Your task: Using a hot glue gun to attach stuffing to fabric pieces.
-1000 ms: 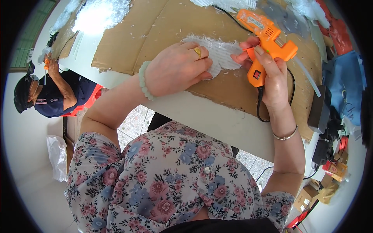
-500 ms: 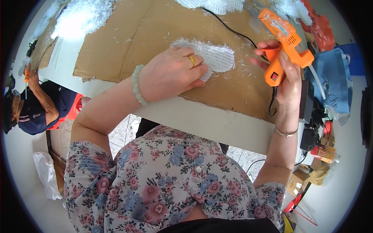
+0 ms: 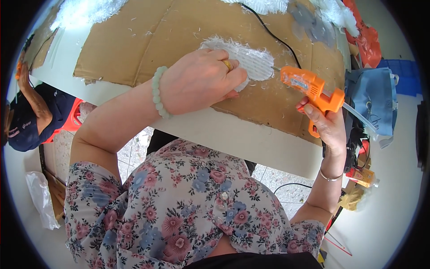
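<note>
My right hand (image 3: 330,127) is wrapped round the handle of an orange hot glue gun (image 3: 329,101). A pale glue stick (image 3: 359,116) pokes out of the gun's back end. The gun's nozzle points left, at or very near the right end of a white, ribbed, fringed oval piece (image 3: 256,66). That piece lies on brown cardboard. My left hand (image 3: 192,83) is closed on its left part, fingers curled and pressing on it; the thumb is mostly hidden under the palm.
A flat cardboard sheet (image 3: 116,49) covers much of the white table (image 3: 291,154). The black cord (image 3: 268,28) crosses it. White fluffy strands (image 3: 85,11) lie at the far left, grey pieces (image 3: 309,22) at the far right. Another person (image 3: 38,112) sits at the left.
The glue gun has swung down and left, from pointing up and away to its nozzle beside the white piece. My right fingers have closed round its handle. My left hand keeps its hold.
</note>
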A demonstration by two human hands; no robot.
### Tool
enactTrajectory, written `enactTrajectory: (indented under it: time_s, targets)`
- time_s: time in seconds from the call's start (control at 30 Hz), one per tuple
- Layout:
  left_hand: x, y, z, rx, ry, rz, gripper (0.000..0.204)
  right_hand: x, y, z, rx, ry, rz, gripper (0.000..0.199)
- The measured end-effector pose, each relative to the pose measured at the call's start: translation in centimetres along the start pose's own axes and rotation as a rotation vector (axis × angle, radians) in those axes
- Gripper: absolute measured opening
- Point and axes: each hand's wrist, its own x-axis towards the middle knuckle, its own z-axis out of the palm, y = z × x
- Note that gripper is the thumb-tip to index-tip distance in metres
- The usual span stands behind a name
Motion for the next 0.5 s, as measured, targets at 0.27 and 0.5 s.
enactTrajectory:
  time_s: [0.27,0.5]
  targets:
    - [-0.1,0.5,0.3,0.048,0.009,0.008,0.027,1.6,0.5,0.5,-0.098,0.050,0.027,0.027]
    - [-0.6,0.7,0.1,0.042,-0.013,-0.008,0.029,2.1,-0.3,1.7,-0.165,0.040,0.021,0.025]
